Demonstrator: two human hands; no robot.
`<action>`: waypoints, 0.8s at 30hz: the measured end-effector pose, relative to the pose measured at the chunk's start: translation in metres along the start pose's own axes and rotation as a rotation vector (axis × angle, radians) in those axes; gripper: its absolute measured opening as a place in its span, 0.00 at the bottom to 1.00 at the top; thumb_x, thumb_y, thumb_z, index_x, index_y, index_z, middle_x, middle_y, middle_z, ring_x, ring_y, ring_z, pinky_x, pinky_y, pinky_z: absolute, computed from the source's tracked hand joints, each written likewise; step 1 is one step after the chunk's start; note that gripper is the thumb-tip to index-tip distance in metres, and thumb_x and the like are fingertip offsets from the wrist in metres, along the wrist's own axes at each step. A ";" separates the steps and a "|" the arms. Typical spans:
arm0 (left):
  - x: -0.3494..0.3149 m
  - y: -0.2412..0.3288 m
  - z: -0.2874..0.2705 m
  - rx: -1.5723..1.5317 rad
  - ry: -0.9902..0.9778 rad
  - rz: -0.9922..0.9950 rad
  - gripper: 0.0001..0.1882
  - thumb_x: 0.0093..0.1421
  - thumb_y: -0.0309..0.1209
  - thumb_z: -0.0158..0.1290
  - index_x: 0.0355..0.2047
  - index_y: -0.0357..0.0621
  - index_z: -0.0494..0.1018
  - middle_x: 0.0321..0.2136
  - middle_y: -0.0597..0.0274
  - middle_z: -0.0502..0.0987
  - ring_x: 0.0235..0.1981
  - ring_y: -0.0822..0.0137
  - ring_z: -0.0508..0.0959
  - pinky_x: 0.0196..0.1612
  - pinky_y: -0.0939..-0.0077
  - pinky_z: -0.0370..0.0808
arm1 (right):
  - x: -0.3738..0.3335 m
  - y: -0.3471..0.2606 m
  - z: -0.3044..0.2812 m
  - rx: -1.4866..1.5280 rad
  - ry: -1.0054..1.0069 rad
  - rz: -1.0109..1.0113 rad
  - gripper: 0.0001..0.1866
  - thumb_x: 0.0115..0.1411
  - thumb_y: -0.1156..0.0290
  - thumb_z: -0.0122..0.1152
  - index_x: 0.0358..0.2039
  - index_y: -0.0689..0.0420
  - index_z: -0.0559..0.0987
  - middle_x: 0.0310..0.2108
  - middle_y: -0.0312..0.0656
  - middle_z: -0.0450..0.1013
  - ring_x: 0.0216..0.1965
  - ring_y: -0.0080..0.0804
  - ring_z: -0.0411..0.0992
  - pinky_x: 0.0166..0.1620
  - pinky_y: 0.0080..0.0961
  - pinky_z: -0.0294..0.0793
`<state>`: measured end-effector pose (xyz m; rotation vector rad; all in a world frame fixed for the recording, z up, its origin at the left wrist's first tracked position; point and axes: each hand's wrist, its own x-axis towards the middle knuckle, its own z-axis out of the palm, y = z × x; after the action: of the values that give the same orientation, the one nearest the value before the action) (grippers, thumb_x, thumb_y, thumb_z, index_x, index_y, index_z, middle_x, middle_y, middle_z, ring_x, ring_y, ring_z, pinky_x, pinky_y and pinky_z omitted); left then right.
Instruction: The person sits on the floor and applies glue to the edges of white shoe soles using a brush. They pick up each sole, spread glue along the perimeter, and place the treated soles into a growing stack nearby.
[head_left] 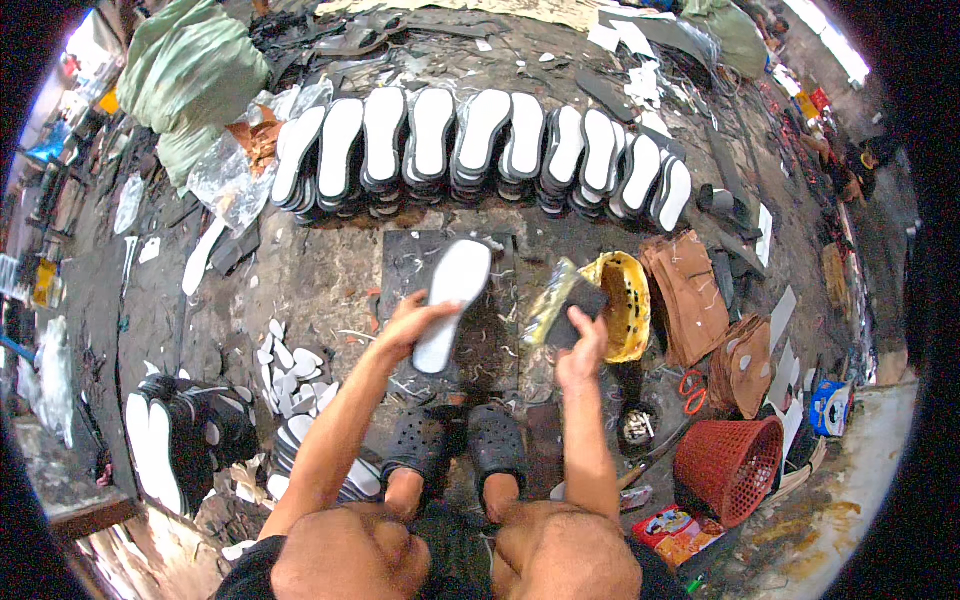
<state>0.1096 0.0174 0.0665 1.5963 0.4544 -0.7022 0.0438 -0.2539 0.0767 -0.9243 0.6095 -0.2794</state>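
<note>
My left hand (413,326) is closed on the edge of a white shoe insole (463,277), held tilted above a dark board (402,255) on the floor. In my right hand (585,352) is a dark block-shaped pad (583,300) with a yellow, glue-like smeared end (548,308). The pad is close beside a yellow bowl (640,300), whose inner wall has dark spots; whether they touch I cannot tell. Beyond both hands, stacks of dark-edged soles with white tops (431,130) stand in a curved row.
Brown sheets (687,300), orange-handled scissors (692,392) and a red basket (715,465) are at the right. Small white pieces (290,375) and more soles (165,450) lie left. Green sacks (190,75) and scraps sit farther off. Dark clogs (495,440) are on my feet.
</note>
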 end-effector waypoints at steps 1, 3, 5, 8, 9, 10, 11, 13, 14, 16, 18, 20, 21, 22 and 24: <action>0.016 -0.017 0.006 0.059 0.032 0.025 0.54 0.44 0.49 0.72 0.64 0.28 0.61 0.53 0.46 0.76 0.47 0.57 0.79 0.51 0.64 0.76 | 0.001 -0.011 0.010 -0.088 -0.029 -0.108 0.25 0.54 0.82 0.58 0.54 0.57 0.74 0.49 0.36 0.75 0.50 0.31 0.73 0.56 0.30 0.72; 0.023 -0.033 0.018 0.164 0.153 0.082 0.57 0.43 0.54 0.72 0.65 0.30 0.61 0.53 0.44 0.75 0.51 0.53 0.76 0.55 0.59 0.73 | -0.001 -0.032 0.029 -0.262 -0.110 -0.261 0.24 0.55 0.81 0.59 0.55 0.61 0.73 0.51 0.36 0.74 0.51 0.30 0.72 0.56 0.26 0.69; 0.016 -0.037 0.025 0.553 0.395 0.336 0.57 0.41 0.57 0.71 0.64 0.34 0.63 0.52 0.45 0.75 0.53 0.52 0.74 0.56 0.59 0.71 | 0.009 -0.034 0.033 -0.355 -0.185 -0.286 0.24 0.56 0.80 0.60 0.55 0.61 0.73 0.50 0.36 0.75 0.50 0.30 0.72 0.56 0.26 0.69; 0.002 -0.039 0.029 0.639 0.624 0.618 0.49 0.43 0.54 0.71 0.60 0.40 0.68 0.51 0.47 0.74 0.55 0.49 0.69 0.59 0.57 0.67 | 0.027 -0.028 0.044 -0.722 -0.306 -0.327 0.25 0.57 0.74 0.65 0.56 0.64 0.72 0.49 0.43 0.75 0.49 0.33 0.73 0.56 0.29 0.70; -0.006 -0.037 0.023 0.583 0.657 0.700 0.45 0.44 0.53 0.71 0.58 0.40 0.69 0.52 0.47 0.73 0.55 0.48 0.69 0.59 0.57 0.67 | 0.033 -0.022 0.056 -0.748 -0.347 -0.362 0.25 0.57 0.74 0.65 0.55 0.64 0.72 0.48 0.44 0.76 0.48 0.34 0.74 0.55 0.30 0.71; -0.013 -0.039 0.024 0.519 0.675 0.784 0.42 0.46 0.52 0.70 0.56 0.40 0.71 0.53 0.47 0.72 0.55 0.48 0.68 0.58 0.56 0.67 | 0.037 -0.018 0.067 -0.785 -0.376 -0.402 0.25 0.57 0.75 0.65 0.55 0.64 0.72 0.47 0.44 0.76 0.46 0.35 0.75 0.54 0.30 0.72; -0.024 -0.046 0.021 0.457 0.683 0.880 0.36 0.46 0.45 0.71 0.52 0.42 0.72 0.54 0.47 0.70 0.55 0.46 0.68 0.59 0.54 0.66 | 0.043 -0.016 0.078 -0.880 -0.402 -0.514 0.26 0.56 0.75 0.65 0.56 0.64 0.71 0.48 0.47 0.76 0.47 0.37 0.75 0.54 0.31 0.72; -0.056 -0.069 0.011 0.665 0.576 0.869 0.34 0.46 0.40 0.71 0.52 0.43 0.72 0.54 0.47 0.70 0.54 0.45 0.68 0.58 0.53 0.67 | 0.052 -0.005 0.098 -0.986 -0.400 -0.551 0.26 0.56 0.71 0.66 0.55 0.65 0.71 0.47 0.53 0.77 0.49 0.44 0.76 0.53 0.34 0.73; -0.067 -0.076 0.007 0.766 0.525 0.867 0.33 0.46 0.37 0.71 0.51 0.43 0.72 0.54 0.46 0.70 0.54 0.44 0.68 0.58 0.53 0.67 | 0.054 -0.007 0.112 -1.055 -0.425 -0.549 0.26 0.57 0.70 0.65 0.55 0.65 0.72 0.47 0.55 0.77 0.49 0.46 0.77 0.53 0.35 0.74; -0.066 -0.089 0.007 0.670 0.434 0.859 0.32 0.46 0.34 0.70 0.52 0.44 0.72 0.54 0.46 0.69 0.54 0.44 0.69 0.57 0.53 0.68 | 0.068 0.002 0.125 -1.061 -0.525 -0.534 0.27 0.56 0.69 0.66 0.55 0.64 0.72 0.46 0.55 0.78 0.47 0.47 0.78 0.52 0.35 0.74; -0.060 -0.093 0.009 0.586 0.401 0.862 0.31 0.48 0.31 0.68 0.53 0.43 0.71 0.54 0.46 0.69 0.53 0.43 0.69 0.55 0.53 0.71 | 0.066 0.004 0.142 -1.091 -0.599 -0.507 0.27 0.56 0.70 0.66 0.56 0.63 0.73 0.46 0.55 0.78 0.47 0.46 0.78 0.51 0.35 0.75; -0.054 -0.085 0.014 0.576 0.385 0.835 0.30 0.48 0.31 0.68 0.52 0.42 0.72 0.53 0.46 0.69 0.52 0.43 0.70 0.54 0.53 0.71 | 0.073 0.019 0.140 -1.180 -0.603 -0.624 0.24 0.58 0.67 0.63 0.55 0.57 0.74 0.42 0.55 0.79 0.44 0.53 0.78 0.48 0.42 0.76; -0.054 -0.085 0.013 0.569 0.388 0.829 0.30 0.48 0.31 0.68 0.52 0.42 0.72 0.53 0.46 0.70 0.52 0.44 0.70 0.53 0.54 0.72 | 0.067 0.025 0.143 -1.307 -0.590 -0.668 0.23 0.58 0.66 0.62 0.55 0.55 0.74 0.41 0.55 0.79 0.42 0.55 0.78 0.47 0.44 0.76; -0.053 -0.086 0.012 0.563 0.390 0.824 0.30 0.48 0.31 0.68 0.52 0.42 0.72 0.52 0.46 0.70 0.51 0.44 0.71 0.53 0.54 0.72 | 0.060 0.031 0.145 -1.435 -0.572 -0.711 0.22 0.59 0.65 0.62 0.54 0.52 0.74 0.39 0.54 0.80 0.41 0.57 0.78 0.46 0.46 0.76; -0.052 -0.089 0.012 0.563 0.404 0.826 0.29 0.47 0.31 0.68 0.51 0.41 0.73 0.51 0.46 0.71 0.50 0.45 0.71 0.52 0.55 0.72 | 0.050 0.037 0.151 -1.612 -0.659 -0.708 0.19 0.61 0.64 0.59 0.53 0.47 0.74 0.32 0.56 0.79 0.36 0.60 0.77 0.40 0.54 0.75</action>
<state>0.0108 0.0248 0.0352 2.2439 -0.1641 0.1565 0.1732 -0.1563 0.0959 -2.6503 -0.3006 -0.0283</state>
